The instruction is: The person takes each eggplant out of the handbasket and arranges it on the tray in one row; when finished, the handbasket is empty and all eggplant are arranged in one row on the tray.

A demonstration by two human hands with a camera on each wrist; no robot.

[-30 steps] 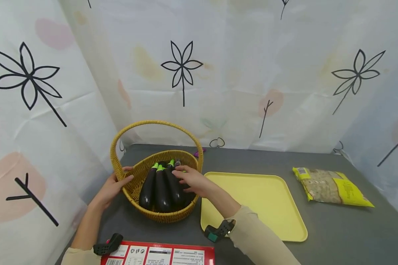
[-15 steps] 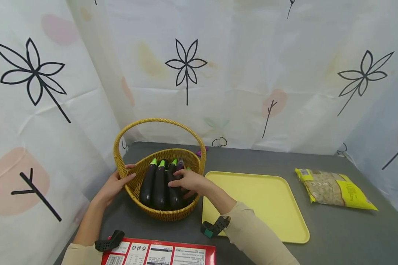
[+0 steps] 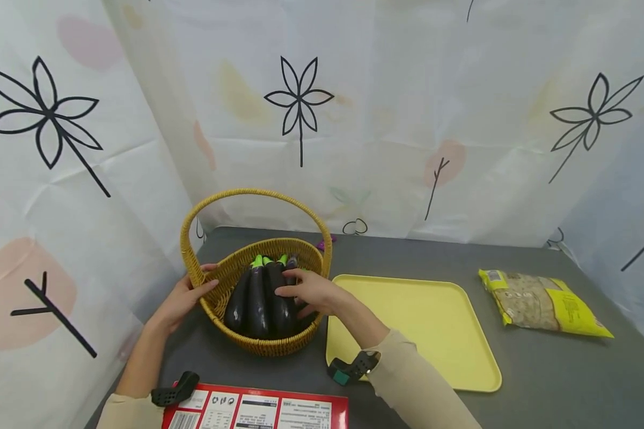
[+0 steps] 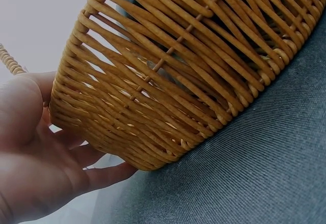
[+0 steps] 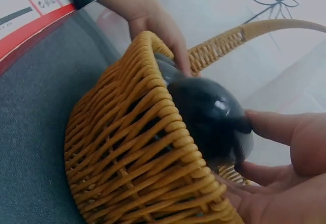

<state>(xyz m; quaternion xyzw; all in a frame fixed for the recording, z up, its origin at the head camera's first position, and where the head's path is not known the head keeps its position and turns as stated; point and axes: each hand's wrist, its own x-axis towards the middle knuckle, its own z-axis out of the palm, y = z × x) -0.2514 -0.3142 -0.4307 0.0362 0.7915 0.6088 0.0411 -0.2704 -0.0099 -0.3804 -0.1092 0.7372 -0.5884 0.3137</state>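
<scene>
A yellow-brown wicker basket (image 3: 265,349) with a tall arched handle stands at the left of the table. Several dark eggplants (image 3: 257,307) lie in it, green stem ends toward the back. My left hand (image 3: 181,301) grips the basket's left side, thumb over the rim and fingers outside against the weave (image 4: 142,96). Reaching into the basket from the right, my right hand (image 3: 316,292) holds the rightmost visible eggplant (image 3: 280,313). In the right wrist view, thumb and finger pinch the rounded dark eggplant (image 5: 209,112) just above the rim; the other fingertips are partly hidden.
A yellow tray (image 3: 415,330) lies right of the basket, under my right forearm. Farther right is a yellow bag (image 3: 542,302) with pale contents. A red and white box (image 3: 257,411) sits at the front edge. A small purple item (image 3: 322,245) shows behind the basket.
The eggplants have shifted inside the basket, the left ones' stem ends moving closer to the middle. My right hand's fingers have shifted slightly on the eggplant. My left hand stays on the rim.
</scene>
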